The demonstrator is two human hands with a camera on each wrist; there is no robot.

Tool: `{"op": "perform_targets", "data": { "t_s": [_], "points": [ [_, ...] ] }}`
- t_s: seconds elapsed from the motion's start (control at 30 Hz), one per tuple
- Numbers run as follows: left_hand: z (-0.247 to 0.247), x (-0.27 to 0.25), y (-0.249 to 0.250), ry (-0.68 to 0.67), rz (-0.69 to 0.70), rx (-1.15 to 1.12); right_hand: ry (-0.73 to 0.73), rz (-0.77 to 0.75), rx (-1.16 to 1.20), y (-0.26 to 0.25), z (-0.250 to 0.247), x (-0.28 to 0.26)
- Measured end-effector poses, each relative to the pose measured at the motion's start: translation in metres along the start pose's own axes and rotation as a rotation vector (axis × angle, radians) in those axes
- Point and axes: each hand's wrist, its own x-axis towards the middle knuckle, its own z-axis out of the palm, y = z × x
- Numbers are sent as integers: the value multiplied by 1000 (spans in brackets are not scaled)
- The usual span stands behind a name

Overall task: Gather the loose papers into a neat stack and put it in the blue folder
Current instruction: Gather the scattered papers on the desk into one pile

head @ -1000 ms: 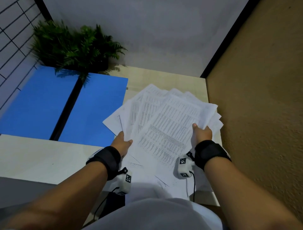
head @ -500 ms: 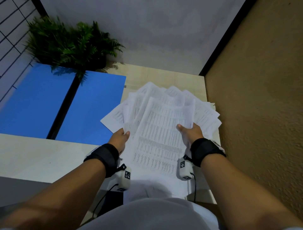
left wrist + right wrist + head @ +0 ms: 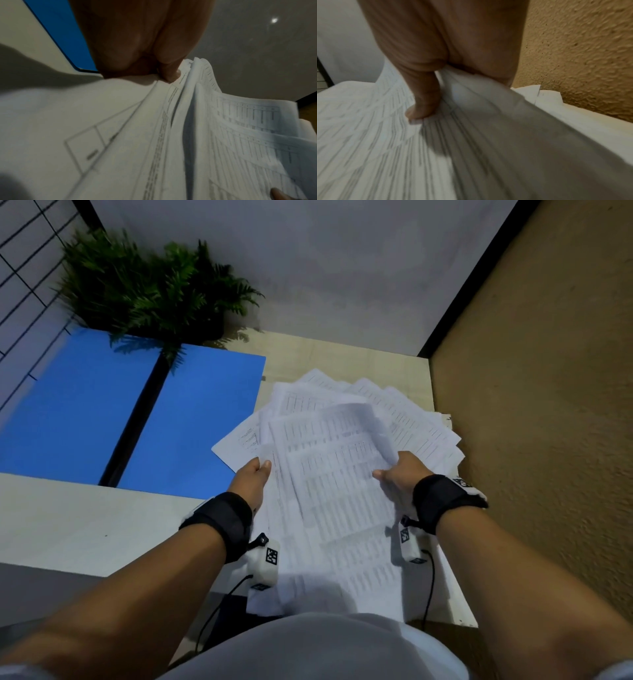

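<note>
Several printed white papers lie fanned and crooked on the pale table, right of the open blue folder. My left hand pinches the left edge of the pile, thumb on top. My right hand grips the right edge, thumb pressed on the top sheet, fingers hidden under the papers. The near part of the pile is raised off the table between both hands. The folder lies flat with a black spine down its middle.
A green fern stands at the back left, overhanging the folder. A rough tan wall runs close along the table's right side. A grey wall closes the back. The pale table stretches left of my arms.
Both hands have drawn inward and toward me, squeezing the spread sheets into a narrower pile. The top sheet has turned straighter and its far edge now curls up.
</note>
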Motion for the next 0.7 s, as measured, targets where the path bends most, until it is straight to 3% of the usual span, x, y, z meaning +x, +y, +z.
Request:
{"op": "perform_targets", "data": {
  "t_s": [0.1,0.3,0.43,0.57,0.63,0.7],
  "points": [
    [2,-3,3,6,28,5,-92,4,7,2,10,-8],
    [5,-6,0,24,6,127,207,70,351,10,28,3],
    [7,-5,-4,29,5,80,245,55,418,-1,37,6],
    [11,-3,-12,-58,61,117,178,-5,558,-6,59,-1],
    [10,-2,-13,17,110,156,298,-13,657,-2,59,0],
    [5,-1,-14,112,115,124,548,65,516,8,44,7]
  ]
}}
